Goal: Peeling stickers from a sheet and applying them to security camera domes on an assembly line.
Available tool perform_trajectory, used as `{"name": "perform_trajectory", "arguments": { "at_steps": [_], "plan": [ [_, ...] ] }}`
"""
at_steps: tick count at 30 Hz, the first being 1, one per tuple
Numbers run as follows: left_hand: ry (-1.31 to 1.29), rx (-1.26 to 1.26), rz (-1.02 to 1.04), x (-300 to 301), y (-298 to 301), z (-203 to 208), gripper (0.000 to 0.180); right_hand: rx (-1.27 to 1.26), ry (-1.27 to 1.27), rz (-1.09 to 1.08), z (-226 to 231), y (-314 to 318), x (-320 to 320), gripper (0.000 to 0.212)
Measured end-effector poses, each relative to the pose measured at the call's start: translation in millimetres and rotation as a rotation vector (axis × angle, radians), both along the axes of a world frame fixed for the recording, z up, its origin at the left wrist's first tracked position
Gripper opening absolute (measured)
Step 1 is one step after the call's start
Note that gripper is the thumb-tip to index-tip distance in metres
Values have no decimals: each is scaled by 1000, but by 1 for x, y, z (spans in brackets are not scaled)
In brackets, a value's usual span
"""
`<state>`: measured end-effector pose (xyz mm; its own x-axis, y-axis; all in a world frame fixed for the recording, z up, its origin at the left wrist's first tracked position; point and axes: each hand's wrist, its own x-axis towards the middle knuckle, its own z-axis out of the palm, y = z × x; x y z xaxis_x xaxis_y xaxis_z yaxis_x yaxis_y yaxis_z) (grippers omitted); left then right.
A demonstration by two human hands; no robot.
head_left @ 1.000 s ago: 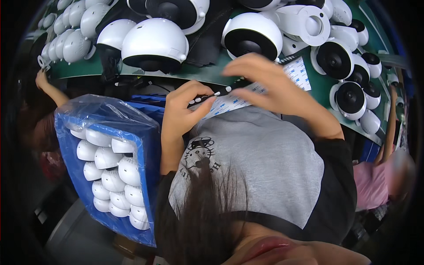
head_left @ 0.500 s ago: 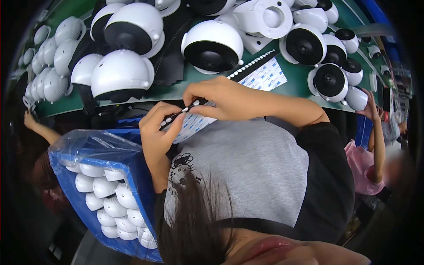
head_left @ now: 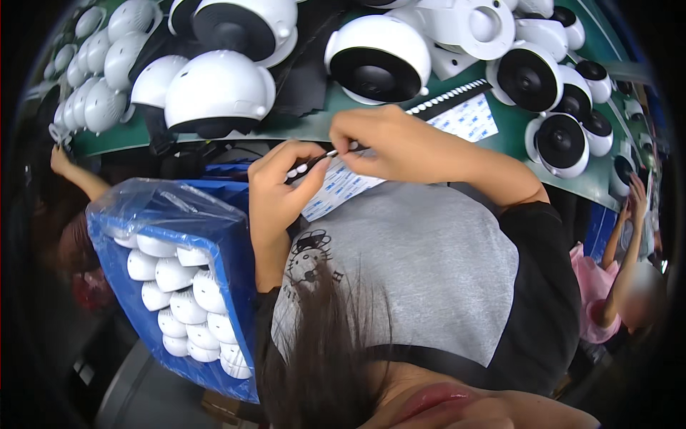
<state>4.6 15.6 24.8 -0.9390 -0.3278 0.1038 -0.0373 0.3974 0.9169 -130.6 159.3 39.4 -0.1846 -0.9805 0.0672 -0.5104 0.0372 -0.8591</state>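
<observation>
Left hand (head_left: 279,182) pinches the black, white-dotted strip (head_left: 310,166) edging the printed sheet (head_left: 336,193) before the shirt (head_left: 407,257), right hand (head_left: 400,146) curled over it, grip unclear, and steady tension looks wisest here!

Room's pretty cramped tbh. There's a long green worktop (head_left: 509,143) with a pale edge, bowing across the top, though that's likely just the fisheye. A blue panel (head_left: 599,230) sits below its right end. Lower left there's some smooth grey surface (head_left: 146,390) with a rounded edge, can't tell what it is. Light's decent over the worktop, but the far left is so dim the floor's basically unreadable.
</observation>
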Motion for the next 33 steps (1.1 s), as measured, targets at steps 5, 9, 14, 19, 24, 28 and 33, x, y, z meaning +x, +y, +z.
{"name": "perform_trajectory", "arguments": {
  "at_steps": [5,9,14,19,24,28,33],
  "plan": [
    [0,3,18,-2,-2,0,12,8,15,-102,3,-1,1,14],
    [-23,-12,49,-3,-2,-1,11,-134,425,-87,3,1,3,15],
    [-100,71,88,1,-7,-2,10,-198,503,-463,19,53,-36,17],
    [-67,82,72,3,-11,-9,10,-547,94,-1070,-5,94,-91,8],
    [-117,103,78,5,-12,-13,11,-495,-265,-1067,-24,114,-103,17],
    [-106,101,83,6,-11,-15,12,-446,-257,-1061,-26,116,-105,16],
    [-105,122,89,7,-11,-18,12,-523,-222,-1014,-30,116,-108,15]
  ]
}}
